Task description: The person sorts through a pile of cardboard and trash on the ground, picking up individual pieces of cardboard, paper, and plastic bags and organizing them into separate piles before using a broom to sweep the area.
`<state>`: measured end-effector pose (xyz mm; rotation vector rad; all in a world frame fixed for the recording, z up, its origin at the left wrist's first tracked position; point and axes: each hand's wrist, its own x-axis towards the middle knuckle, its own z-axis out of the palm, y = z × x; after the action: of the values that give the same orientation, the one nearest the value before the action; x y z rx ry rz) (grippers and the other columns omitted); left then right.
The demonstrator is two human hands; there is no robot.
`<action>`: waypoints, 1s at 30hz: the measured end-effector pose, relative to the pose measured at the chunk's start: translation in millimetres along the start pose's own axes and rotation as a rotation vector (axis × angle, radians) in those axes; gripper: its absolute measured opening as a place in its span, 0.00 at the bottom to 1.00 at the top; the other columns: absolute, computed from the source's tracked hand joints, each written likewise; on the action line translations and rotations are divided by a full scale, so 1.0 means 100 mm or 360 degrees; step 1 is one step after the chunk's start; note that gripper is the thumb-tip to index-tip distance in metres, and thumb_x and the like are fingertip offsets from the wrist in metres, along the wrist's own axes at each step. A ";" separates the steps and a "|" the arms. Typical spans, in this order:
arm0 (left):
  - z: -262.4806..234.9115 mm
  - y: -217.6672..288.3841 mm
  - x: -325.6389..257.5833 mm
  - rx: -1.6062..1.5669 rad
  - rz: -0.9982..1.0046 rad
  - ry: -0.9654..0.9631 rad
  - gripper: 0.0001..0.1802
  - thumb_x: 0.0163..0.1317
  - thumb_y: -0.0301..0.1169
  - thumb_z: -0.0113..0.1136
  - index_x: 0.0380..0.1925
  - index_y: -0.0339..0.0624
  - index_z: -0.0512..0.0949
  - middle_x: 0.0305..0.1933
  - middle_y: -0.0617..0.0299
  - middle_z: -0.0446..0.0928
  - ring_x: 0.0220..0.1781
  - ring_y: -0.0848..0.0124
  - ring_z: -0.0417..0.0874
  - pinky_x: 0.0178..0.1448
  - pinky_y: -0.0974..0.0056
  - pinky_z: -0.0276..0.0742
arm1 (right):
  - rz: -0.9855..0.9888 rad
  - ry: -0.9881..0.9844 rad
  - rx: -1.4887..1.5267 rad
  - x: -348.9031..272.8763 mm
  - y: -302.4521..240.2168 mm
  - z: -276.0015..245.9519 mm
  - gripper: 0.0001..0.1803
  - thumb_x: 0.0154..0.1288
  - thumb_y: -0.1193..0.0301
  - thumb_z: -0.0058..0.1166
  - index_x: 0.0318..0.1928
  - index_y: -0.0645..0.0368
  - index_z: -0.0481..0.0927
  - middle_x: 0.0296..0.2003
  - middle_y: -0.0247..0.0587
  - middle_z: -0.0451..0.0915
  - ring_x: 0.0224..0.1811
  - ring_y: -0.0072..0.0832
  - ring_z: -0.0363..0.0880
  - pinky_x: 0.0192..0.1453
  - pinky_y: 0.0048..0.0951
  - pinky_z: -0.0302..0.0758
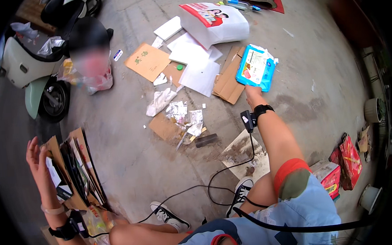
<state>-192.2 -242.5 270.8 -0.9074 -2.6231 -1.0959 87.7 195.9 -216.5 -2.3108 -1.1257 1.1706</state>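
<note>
A: Head view, item one: blue plastic packet (255, 68), lying on the concrete floor (131, 152) against flattened cardboard (227, 82); right hand (253, 93) touching its lower edge, fingers' spread hidden.

B: Item two: left hand (37, 159), fingers closed around a stack of flattened cartons (74, 173). Nearby: crumpled foil (177, 110), white paper sheets (197, 62).

Glossy blue plastic packet (255, 68), matt brown cardboard stack (74, 171), rough concrete floor (130, 139).

A pale green scooter (29, 73) stands at the upper left of the concrete floor (131, 152), with white paper sheets (197, 64), a tan envelope (147, 61), crumpled foil (177, 110) and red packets (346, 161) scattered about.
</note>
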 end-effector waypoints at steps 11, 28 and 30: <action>-0.32 1.05 -0.10 0.0299 -0.0001 0.0142 0.23 0.58 0.34 0.44 0.54 0.45 0.58 0.57 0.63 0.58 0.60 0.69 0.56 0.59 0.65 0.53 | 0.0040 -0.0380 0.0822 0.69 -0.13 -0.48 0.19 0.38 0.75 0.62 0.35 0.68 0.72 0.34 0.44 0.75 0.36 0.32 0.73 0.42 0.29 0.68; 0.49 -0.27 -0.11 -0.0417 -0.0858 -0.0138 0.15 0.52 0.32 0.52 0.42 0.47 0.68 0.45 0.70 0.66 0.42 0.80 0.67 0.40 0.74 0.63 | 0.0202 -0.0358 0.1064 -0.04 -0.15 0.56 0.24 0.42 0.76 0.56 0.43 0.69 0.64 0.41 0.54 0.68 0.42 0.41 0.71 0.48 0.40 0.67; 0.55 -0.33 -0.05 -0.0420 -0.0923 -0.0379 0.15 0.52 0.32 0.52 0.41 0.47 0.68 0.46 0.70 0.66 0.42 0.80 0.68 0.39 0.74 0.64 | 0.0437 -0.0407 0.1292 -0.35 -0.32 0.41 0.22 0.44 0.77 0.54 0.43 0.69 0.65 0.40 0.53 0.69 0.40 0.40 0.72 0.46 0.39 0.69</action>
<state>-203.1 -225.4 209.6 -0.3170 -3.0935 -1.5764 26.5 186.8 -204.3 -1.7253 -0.2749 1.6638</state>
